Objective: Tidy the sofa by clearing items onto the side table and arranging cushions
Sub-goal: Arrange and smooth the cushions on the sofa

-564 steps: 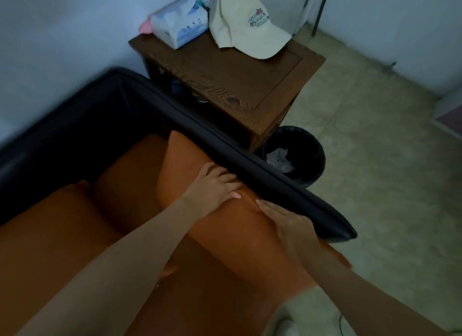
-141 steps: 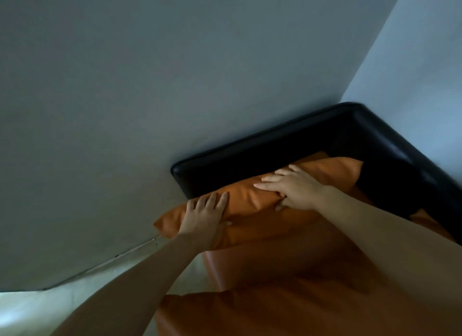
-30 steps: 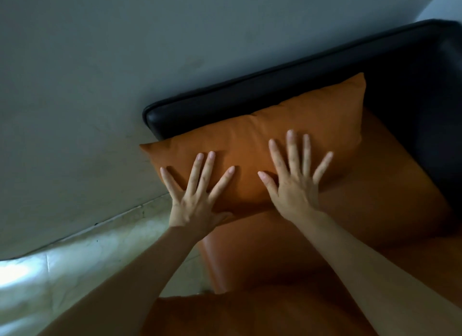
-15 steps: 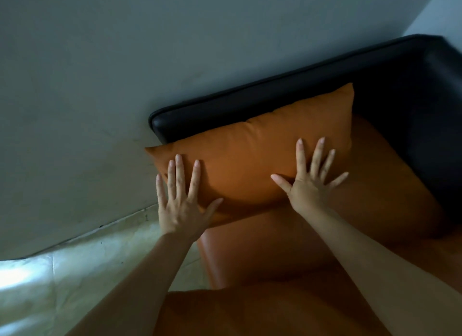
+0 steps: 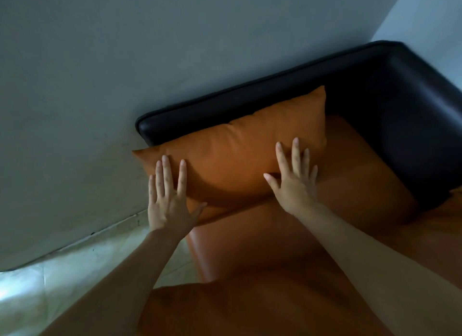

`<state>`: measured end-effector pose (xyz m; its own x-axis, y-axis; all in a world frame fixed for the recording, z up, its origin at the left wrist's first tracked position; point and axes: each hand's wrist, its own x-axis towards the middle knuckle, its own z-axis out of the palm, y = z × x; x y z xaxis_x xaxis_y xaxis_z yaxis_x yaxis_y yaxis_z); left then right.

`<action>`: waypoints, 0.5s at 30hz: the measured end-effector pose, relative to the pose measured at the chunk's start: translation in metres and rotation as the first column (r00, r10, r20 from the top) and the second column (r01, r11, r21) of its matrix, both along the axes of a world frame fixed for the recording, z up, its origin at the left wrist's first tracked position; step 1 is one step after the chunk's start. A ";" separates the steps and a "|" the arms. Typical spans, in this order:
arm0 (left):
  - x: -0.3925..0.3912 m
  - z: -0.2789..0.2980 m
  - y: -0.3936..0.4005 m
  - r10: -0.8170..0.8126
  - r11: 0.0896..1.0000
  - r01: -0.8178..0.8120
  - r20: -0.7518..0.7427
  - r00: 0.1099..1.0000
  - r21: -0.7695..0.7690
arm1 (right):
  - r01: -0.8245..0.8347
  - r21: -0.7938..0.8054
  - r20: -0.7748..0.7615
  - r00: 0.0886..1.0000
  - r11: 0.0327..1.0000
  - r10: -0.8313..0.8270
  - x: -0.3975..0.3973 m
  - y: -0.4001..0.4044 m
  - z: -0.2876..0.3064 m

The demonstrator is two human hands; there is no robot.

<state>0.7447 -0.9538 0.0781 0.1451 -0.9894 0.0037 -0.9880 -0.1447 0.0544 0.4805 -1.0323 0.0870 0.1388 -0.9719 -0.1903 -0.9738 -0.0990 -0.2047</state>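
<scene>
Against the black sofa arm [image 5: 250, 105], leaning on the seat [image 5: 350, 190]: orange cushion [image 5: 237, 155]. Pressed flat on its lower edge, fingers straight and spread: left hand [image 5: 170, 203] and right hand [image 5: 295, 183], well apart.

Both hands, left [image 5: 168, 205] and right [image 5: 295, 185], flat, fingers straight and spread, arms outstretched.

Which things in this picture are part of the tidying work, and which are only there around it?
Part of the work:
- orange cushion, leaning against the black armrest
- left hand and right hand, fingers straight, flat on the cushion
- orange sofa seat

Only around it:
- grey wall
- pale floor
</scene>
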 end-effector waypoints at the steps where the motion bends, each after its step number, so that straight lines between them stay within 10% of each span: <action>1: -0.002 0.004 0.002 -0.001 1.000 0.001 -0.014 1.000 -0.009 | -0.032 -0.013 -0.005 0.999 0.999 0.032 -0.005 0.005 0.003; 15: -0.076 0.081 0.080 -0.225 0.852 0.285 -0.185 0.957 0.438 | -0.199 0.070 -0.044 0.978 0.977 0.203 -0.037 0.128 0.056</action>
<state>0.6692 -0.8734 0.1588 -0.1429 -0.8777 -0.4574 -0.9832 0.0730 0.1672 0.4436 -0.9047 0.1433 0.3187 -0.9104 -0.2637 -0.9446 -0.2819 -0.1683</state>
